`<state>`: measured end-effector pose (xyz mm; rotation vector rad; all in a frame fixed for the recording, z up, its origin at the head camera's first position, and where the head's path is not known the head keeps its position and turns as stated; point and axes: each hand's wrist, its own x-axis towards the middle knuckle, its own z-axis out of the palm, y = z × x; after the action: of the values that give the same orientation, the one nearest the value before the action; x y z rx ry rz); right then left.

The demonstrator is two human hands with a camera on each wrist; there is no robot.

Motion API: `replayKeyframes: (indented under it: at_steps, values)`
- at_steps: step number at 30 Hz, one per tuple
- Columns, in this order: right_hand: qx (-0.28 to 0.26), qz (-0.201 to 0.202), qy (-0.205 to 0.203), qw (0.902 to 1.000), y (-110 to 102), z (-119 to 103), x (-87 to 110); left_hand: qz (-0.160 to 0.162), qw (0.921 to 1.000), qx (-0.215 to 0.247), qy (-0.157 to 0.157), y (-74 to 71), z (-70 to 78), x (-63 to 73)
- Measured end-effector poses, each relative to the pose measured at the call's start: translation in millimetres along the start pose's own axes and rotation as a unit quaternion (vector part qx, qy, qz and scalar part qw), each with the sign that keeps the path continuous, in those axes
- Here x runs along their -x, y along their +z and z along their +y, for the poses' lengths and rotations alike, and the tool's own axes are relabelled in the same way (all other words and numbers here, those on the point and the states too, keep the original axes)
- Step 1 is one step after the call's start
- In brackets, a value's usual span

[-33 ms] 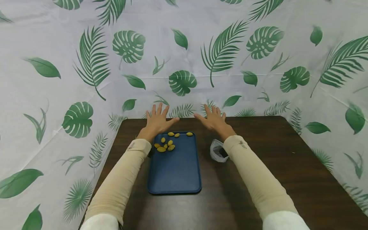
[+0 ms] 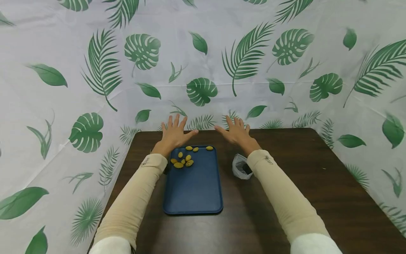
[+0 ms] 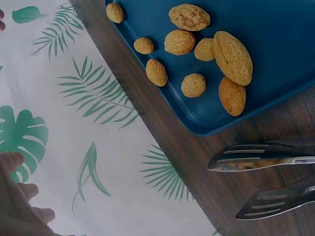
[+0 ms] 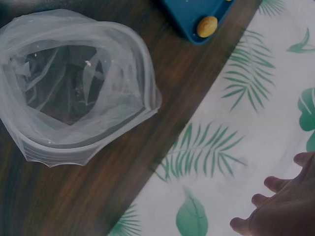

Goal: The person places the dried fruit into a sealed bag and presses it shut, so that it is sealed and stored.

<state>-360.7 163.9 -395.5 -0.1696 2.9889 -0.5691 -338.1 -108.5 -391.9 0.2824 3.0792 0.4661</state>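
Observation:
My left hand (image 2: 172, 137) is raised over the far left end of the blue tray (image 2: 196, 190), fingers spread and holding nothing. Likewise spread and bare, my right hand (image 2: 237, 134) hovers beyond a clear plastic bag (image 4: 130, 115). The bag's mouth gapes upward in the right wrist view. Several yellow-brown, wrinkled oval pieces (image 3: 233, 58) of mixed sizes lie at the tray's far end. Beside the tray, a pair of tongs (image 3: 256, 158) with black slotted heads shows in the left wrist view; in the head view my left arm hides it.
Everything lies on a dark wooden table (image 2: 295, 183). A white cloth (image 2: 203, 56) printed with green leaves hangs behind and around it. The bag stands a little right of the tray, close to my right forearm. The tray has a low raised rim.

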Motion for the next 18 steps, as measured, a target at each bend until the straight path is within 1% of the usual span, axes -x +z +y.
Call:
replayKeyframes:
  at_steps: [3, 7, 11, 18]
  values:
    - [-0.001, 0.0, -0.002, 1.0, 3.1, 1.0, -1.3, -0.002, 1.0, 0.003, -0.001, 0.5, -2.7, -1.1]
    - [0.008, 0.0, -0.007, 0.9999, 6.7, 2.9, -0.7, -0.002, 0.9999, 0.014, -0.004, 3.2, -6.9, 0.6]
    - [0.01, 0.007, -0.014, 0.9998, 9.5, 4.1, 0.6, -0.003, 0.9999, 0.011, -0.007, 2.8, -10.0, 2.5]
    - [-0.02, 0.015, -0.028, 0.9993, 9.8, 8.6, 9.8, -0.006, 0.9999, 0.002, -0.01, 1.5, -13.0, 6.0]
